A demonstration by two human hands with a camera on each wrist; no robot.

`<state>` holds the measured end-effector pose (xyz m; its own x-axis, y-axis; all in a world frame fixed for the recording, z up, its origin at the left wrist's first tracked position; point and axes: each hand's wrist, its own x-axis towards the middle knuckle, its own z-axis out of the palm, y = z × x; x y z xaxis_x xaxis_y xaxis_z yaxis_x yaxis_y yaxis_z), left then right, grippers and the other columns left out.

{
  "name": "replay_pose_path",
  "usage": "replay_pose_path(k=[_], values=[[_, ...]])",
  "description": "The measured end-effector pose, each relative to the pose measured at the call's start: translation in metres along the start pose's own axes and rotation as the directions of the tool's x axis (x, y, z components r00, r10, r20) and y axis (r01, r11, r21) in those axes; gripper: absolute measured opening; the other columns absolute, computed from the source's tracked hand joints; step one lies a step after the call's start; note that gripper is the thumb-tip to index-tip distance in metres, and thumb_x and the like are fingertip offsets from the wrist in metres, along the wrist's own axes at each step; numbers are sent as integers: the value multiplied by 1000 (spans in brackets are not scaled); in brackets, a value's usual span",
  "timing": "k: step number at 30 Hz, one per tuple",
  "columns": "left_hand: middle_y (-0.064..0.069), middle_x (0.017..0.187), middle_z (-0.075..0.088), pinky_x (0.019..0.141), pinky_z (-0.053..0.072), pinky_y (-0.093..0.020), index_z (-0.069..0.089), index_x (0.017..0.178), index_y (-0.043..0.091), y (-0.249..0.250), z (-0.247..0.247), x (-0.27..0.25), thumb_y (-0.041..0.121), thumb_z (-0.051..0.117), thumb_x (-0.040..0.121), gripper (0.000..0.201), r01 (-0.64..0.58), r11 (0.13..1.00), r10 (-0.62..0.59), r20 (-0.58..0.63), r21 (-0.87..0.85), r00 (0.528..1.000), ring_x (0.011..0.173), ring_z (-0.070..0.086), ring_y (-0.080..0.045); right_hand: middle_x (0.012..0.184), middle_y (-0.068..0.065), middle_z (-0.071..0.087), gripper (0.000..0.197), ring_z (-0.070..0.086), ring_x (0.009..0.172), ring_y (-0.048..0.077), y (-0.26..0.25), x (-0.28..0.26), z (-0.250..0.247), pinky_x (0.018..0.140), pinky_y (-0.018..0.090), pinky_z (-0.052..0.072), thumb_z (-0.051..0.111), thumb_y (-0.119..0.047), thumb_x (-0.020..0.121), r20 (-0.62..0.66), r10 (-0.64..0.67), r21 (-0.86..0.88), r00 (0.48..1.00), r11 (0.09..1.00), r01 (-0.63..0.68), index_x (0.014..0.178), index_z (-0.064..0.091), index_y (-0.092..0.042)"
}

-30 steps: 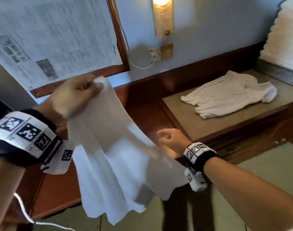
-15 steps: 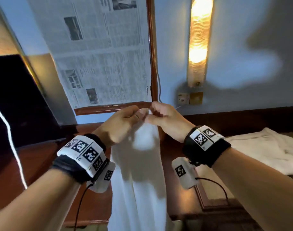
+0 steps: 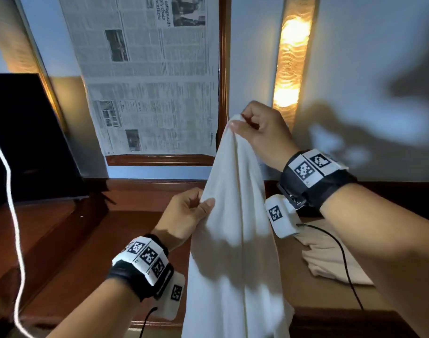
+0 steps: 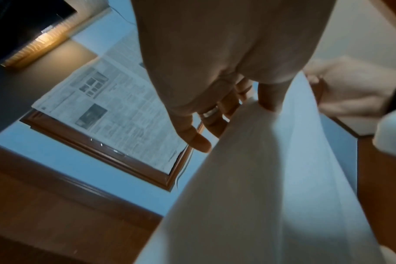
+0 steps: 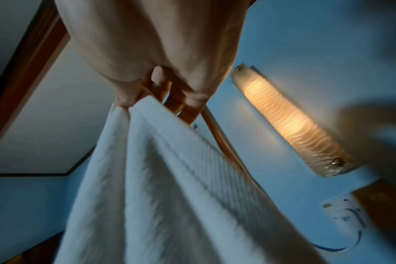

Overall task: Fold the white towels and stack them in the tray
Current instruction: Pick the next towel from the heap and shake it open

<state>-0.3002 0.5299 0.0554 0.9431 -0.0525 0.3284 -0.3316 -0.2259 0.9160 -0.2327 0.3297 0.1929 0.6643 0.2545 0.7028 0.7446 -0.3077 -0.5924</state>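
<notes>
Overhead, the right hand [image 3: 262, 132] held the white towel [image 3: 235, 240] up by its top, thumb and curled fingers pinching gathered corners of cloth together. The right wrist view showed the same pinch from below, with two folds of the towel [image 5: 161, 187] meeting at the fingertips [image 5: 124, 101] and spreading downward. The towel hung in long vertical pleats in front of the person, clear of the wooden counter [image 3: 91, 252], and ran out of the head view at the bottom edge.

Lower down, the left hand [image 3: 186, 213] gripped the towel's left edge, thumb pressed against the cloth and the other fingers curled behind it. In the left wrist view the thumb [image 4: 269, 100] lay on the fabric [image 4: 271, 178] while the remaining fingers, one wearing a ring [image 4: 209, 113], sat on the far side of it; both hands were therefore closed on the same towel, the right well above the left.

Another pale towel [image 3: 330, 259] lay crumpled on the counter to the right, partly behind the right forearm. A newspaper [image 3: 150, 76] covered a wood-framed panel on the wall, a lit wall lamp [image 3: 291, 69] glowed beside it, and a dark screen [image 3: 25, 140] stood at the left. The tray did not show in any view.
</notes>
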Motion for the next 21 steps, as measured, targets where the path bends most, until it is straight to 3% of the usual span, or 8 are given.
replay_pose_path(k=[3, 5, 9, 13, 15, 17, 19, 21], values=[[-20, 99, 75, 83, 57, -61, 72, 109, 12, -20, 23, -9, 35, 67, 96, 27, 99, 995, -98, 129, 0, 987, 94, 71, -46, 75, -1, 48, 17, 43, 68, 6, 8, -2, -21, 61, 16, 34, 61, -18, 97, -81, 19, -54, 997, 998, -23, 85, 52, -10], [-16, 91, 77, 80, 60, -56, 75, 99, 12, -31, 26, -12, 27, 65, 99, 18, 155, 986, -164, 174, 68, 971, 86, 75, -38, 78, -4, 49, 18, 45, 72, 8, 20, -6, -34, 66, 18, 36, 59, -19, 98, -108, 73, -85, 991, 993, -83, 83, 50, -17], [-10, 77, 76, 68, 58, -46, 73, 77, 10, -42, 18, -5, 26, 66, 99, 28, 154, 969, -162, 27, 193, 986, 73, 73, -34, 84, -4, 58, 18, 54, 83, 13, 43, -23, -45, 79, 29, 42, 62, -16, 96, -78, 144, -156, 987, 976, -155, 82, 53, -23], [6, 60, 52, 60, 37, -31, 55, 65, 14, -15, 20, 22, 18, 64, 98, 35, 9, 936, -8, -5, 353, 1000, 57, 46, -11, 98, -18, 62, 16, 55, 89, -2, 33, -51, -30, 82, 19, 40, 73, -24, 89, 290, 250, -271, 924, 947, -172, 80, 62, -30], [5, 67, 64, 67, 44, -32, 67, 75, 13, 7, 23, 33, 13, 64, 95, 20, -80, 911, 55, 73, 405, 996, 64, 56, -11, 119, -14, 63, 8, 55, 104, -4, 30, -67, -10, 93, 17, 39, 78, -25, 84, 495, 302, -333, 815, 932, -142, 82, 70, -26], [-3, 80, 74, 77, 50, -31, 76, 88, 13, 27, 22, 34, 13, 66, 90, 10, -152, 903, 115, 117, 403, 987, 76, 66, -15, 103, -9, 68, 8, 58, 87, -6, 32, -84, 10, 82, 16, 39, 79, -25, 83, 567, 311, -395, 763, 915, -79, 83, 74, -19], [-8, 80, 74, 74, 51, -31, 77, 88, 12, 38, 15, 28, 17, 70, 87, 9, -183, 906, 160, 92, 382, 983, 72, 61, -12, 80, -10, 62, 10, 55, 70, -3, 31, -90, 24, 67, 15, 37, 79, -28, 83, 498, 286, -390, 819, 917, -84, 80, 74, -20], [-9, 80, 74, 65, 50, -31, 75, 89, 11, 40, 1, 17, 22, 75, 90, 10, -150, 950, 139, 60, 274, 989, 67, 59, -11, 76, -10, 57, 12, 54, 69, 2, 27, -85, 32, 68, 20, 39, 79, -28, 83, 408, 236, -348, 882, 933, -89, 75, 72, -22]])
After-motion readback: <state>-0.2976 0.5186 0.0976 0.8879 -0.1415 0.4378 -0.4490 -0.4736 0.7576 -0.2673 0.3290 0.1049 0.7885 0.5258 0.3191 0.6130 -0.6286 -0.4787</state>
